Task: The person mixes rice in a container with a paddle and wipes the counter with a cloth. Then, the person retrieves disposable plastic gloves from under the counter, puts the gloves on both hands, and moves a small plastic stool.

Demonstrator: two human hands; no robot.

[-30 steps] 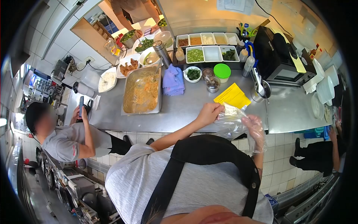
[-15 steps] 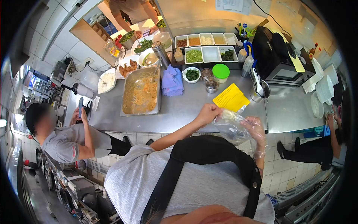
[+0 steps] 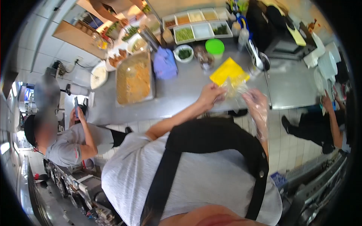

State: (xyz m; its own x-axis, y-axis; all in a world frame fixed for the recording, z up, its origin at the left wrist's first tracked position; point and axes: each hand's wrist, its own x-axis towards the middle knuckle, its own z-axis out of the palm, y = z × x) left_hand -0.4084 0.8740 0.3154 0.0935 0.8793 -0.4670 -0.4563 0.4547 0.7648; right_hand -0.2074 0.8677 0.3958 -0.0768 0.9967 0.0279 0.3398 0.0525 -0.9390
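My left hand (image 3: 212, 96), bare, pinches one side of a thin, crumpled clear plastic glove (image 3: 234, 89). My right hand (image 3: 256, 100) wears a clear disposable glove that reaches past the wrist. Its fingers are closed on the other side of the loose glove. Both hands are raised over the front edge of the steel counter (image 3: 177, 100). Just beyond them lies a yellow printed sheet (image 3: 228, 71), partly seen through the plastic.
A deep metal pan (image 3: 132, 81) of orange-brown food stands left, beside a purple cloth (image 3: 164, 64). Topping trays (image 3: 203, 32), a green-lidded tub (image 3: 215, 47) and a pot with utensils (image 3: 259, 62) sit behind. A person with a phone (image 3: 68, 139) stands left; another person's hand (image 3: 327, 101) shows right.
My view has tilted and blurred slightly. Both hands have moved up toward the yellow sheet, and the plastic that hung down between them is now more gathered. The person at right has shifted their hands.
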